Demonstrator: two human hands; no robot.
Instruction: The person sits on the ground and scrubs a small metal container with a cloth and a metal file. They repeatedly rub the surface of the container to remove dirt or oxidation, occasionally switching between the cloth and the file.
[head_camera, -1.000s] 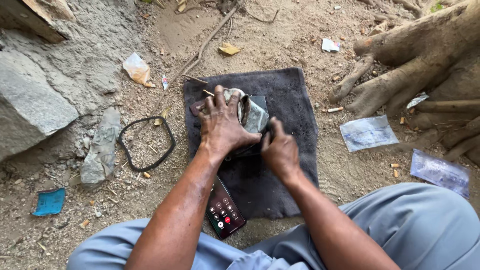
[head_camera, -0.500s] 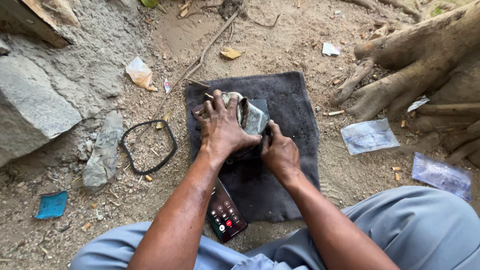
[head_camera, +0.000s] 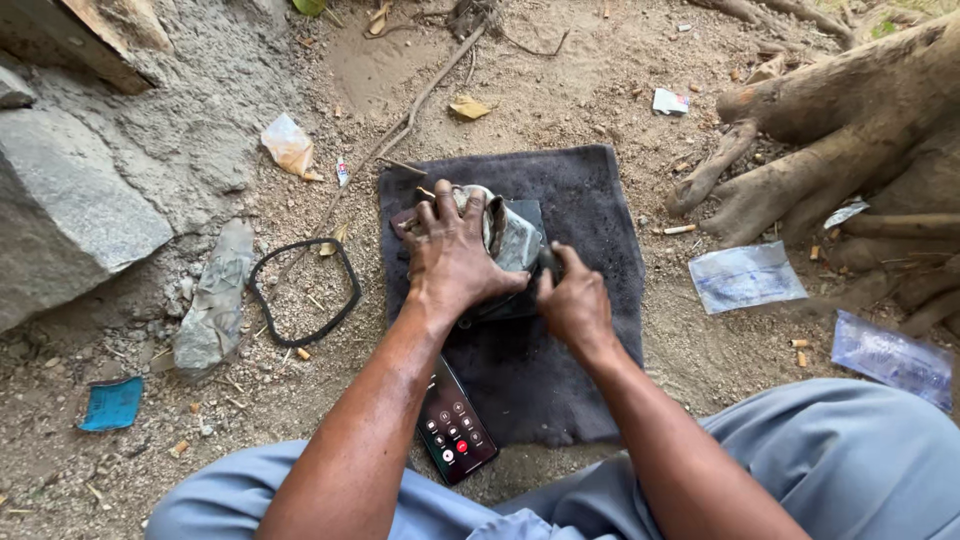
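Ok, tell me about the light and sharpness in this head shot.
Head view: soft, even daylight with faint shadows; no glare except the lit phone screen; left hand and right hand on the dark cloth are sharp; edges bend slightly from the wide lens.

1. A phone (head_camera: 456, 425) lies at six o'clock on the near edge of the dark cloth (head_camera: 590, 200), its lit screen black with round buttons, one green and one red.
2. Two clear plastic packets lie on the dirt at three o'clock: a flat one (head_camera: 745, 277) and a bluish one (head_camera: 890, 358) further right.
3. A crumpled tan wrapper (head_camera: 289, 147) lies at ten o'clock.
4. A small white wrapper (head_camera: 670, 101) lies at one o'clock.
5. A blue scrap (head_camera: 111, 404) lies at eight o'clock.
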